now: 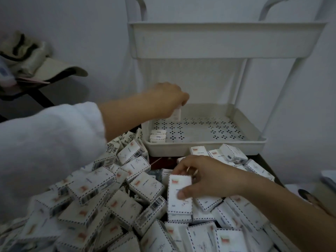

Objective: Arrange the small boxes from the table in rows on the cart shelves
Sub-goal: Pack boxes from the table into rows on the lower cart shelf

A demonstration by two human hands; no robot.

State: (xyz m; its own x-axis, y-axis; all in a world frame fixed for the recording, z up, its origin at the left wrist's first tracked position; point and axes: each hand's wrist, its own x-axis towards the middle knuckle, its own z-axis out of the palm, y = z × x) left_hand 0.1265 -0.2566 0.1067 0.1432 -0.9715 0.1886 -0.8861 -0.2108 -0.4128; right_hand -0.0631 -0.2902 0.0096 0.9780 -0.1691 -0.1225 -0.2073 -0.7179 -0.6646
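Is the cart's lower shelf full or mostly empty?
Mostly empty: the lower shelf holds two boxes in its front-left corner, the left hand holds a third box at its left; the floor is otherwise bare.

Box point(176, 115) mostly behind left hand point(166, 100)

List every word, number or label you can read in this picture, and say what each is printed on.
No text is legible.
Flat box in the right hand: printed lines, too blurred.
Upright box in the left hand: marks, too blurred.
Pile boxes: barcodes, digits too small.
Shelf boxes: dark marks, unreadable.
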